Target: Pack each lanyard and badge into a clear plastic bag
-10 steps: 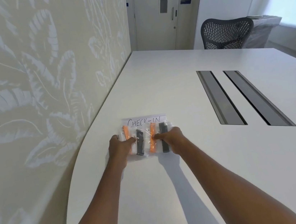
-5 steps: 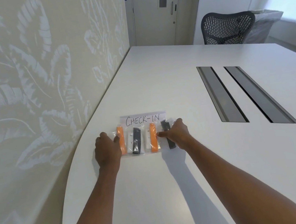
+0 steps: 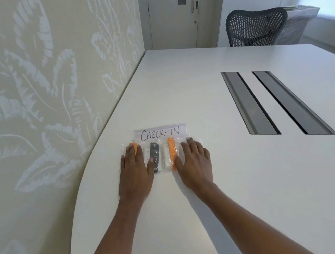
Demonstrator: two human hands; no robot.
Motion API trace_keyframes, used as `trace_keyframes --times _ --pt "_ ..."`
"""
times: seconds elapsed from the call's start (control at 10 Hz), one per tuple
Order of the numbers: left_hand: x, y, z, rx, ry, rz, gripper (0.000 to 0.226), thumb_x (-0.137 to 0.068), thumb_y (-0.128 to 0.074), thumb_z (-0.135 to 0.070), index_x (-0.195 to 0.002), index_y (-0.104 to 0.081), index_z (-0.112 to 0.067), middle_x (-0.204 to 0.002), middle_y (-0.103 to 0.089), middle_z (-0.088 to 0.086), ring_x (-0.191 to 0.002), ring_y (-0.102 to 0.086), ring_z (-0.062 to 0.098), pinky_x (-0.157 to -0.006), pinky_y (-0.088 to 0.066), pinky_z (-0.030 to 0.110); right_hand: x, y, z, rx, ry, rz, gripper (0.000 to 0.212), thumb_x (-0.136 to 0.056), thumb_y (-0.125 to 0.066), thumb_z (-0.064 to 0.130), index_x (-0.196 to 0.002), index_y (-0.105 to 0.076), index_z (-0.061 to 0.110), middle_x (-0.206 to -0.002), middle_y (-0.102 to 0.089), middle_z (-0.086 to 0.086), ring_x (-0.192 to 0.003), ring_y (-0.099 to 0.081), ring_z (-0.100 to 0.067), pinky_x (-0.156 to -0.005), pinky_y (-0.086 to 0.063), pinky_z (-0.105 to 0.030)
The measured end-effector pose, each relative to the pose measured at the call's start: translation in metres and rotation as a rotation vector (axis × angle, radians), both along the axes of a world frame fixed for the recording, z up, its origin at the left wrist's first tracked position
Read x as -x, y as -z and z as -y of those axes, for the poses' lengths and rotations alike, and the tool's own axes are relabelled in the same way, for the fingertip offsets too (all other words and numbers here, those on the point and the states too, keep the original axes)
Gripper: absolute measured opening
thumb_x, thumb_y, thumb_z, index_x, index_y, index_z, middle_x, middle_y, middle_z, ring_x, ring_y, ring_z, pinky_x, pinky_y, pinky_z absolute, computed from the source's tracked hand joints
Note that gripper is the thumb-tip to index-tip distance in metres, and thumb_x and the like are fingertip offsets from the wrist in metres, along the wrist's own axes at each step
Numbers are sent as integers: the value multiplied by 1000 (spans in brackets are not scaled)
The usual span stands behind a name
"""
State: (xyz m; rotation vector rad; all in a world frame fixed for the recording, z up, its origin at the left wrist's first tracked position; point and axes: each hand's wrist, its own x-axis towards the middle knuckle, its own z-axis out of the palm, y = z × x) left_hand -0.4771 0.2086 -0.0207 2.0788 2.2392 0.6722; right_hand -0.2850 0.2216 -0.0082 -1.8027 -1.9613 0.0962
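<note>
Hands (image 3: 135, 173) (image 3: 195, 163) flat atop the row of bagged lanyards (image 3: 155, 156)

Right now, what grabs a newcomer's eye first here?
The handwritten CHECK-IN sign near the white table's wall-side edge, with a row of bagged orange and dark lanyards just below it. Both hands lie flat on that row: left hand over the leftmost orange lanyard, right hand covering the right end.

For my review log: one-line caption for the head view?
Left hand and right hand lie flat on a row of bagged lanyards below a CHECK-IN sign on a white table.
</note>
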Motion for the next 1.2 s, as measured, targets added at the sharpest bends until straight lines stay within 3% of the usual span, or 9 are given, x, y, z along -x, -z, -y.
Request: trace_keyframes --times 0.2,0.3,0.4,0.5,0.7,0.8,1.0,1.2 --pt "0 5 -1 -27 49 1 68 -110 -26 -51 -168 -20 -15 -177 -12 15 -164 -10 32 -132 -14 52 6 10 2 51 -38 59 69 -106 -21 57 -168 -15 27 -177 -5 -6 -164 1 -24 -132 -4 -48" --pt "-2 7 2 -94 70 -14 66 -109 -27 -52 -168 -21 -22 -176 -15 17 -164 -12 34 -130 -16 54 8 10 7 -2 -60 99 66 -105 -21 56 -167 -12 34 -176 -12 -7 -164 0 -27 -132 -6 -51" --pt "-3 11 3 -72 137 -51 63 -107 -31 -50 -167 -21 -34 -175 -20 16 -164 -12 35 -129 -21 59 8 13 11 31 -102 130 68 -105 -24 55 -167 1 39 -176 -13 -6 -164 3 -29 -131 -6 -53" --pt "-5 10 2 -25 117 -74 62 -108 -29 -50 -167 -21 -36 -173 -25 16 -163 -13 36 -129 -20 60 7 14 9 86 -110 131 68 -106 -21 56 -166 7 40 -177 -6 -7 -164 8 -29 -131 0 -53" --pt "-15 -6 18 -21 83 -79 60 -110 -40 -44 -167 -26 -31 -174 -25 15 -164 -10 32 -129 -12 59 7 7 22 48 -124 119 67 -107 -18 55 -168 -1 34 -177 1 -6 -164 11 -25 -132 4 -50" --pt "-26 -12 43 -96 83 -55 56 -108 -49 -34 -162 -40 -20 -169 -37 15 -160 -28 30 -129 -19 55 5 6 41 53 -124 111 69 -105 -14 50 -167 -21 22 -175 -17 -10 -164 -9 -25 -133 -4 -45" --pt "-45 -19 81 -102 127 -96 48 -107 -52 -24 -151 -51 -6 -151 -57 14 -142 -50 31 -123 -34 48 -1 2 77 -59 -158 210 52 -109 -31 38 -151 -47 11 -159 -48 -11 -148 -42 -29 -126 -28 -46" --pt "-85 -30 117 -128 150 -68 44 -106 -55 -17 -146 -54 0 -150 -58 20 -142 -53 35 -123 -35 48 -27 -4 116 -36 -161 216 52 -112 -29 38 -153 -45 10 -163 -43 -13 -151 -39 -30 -126 -28 -47"
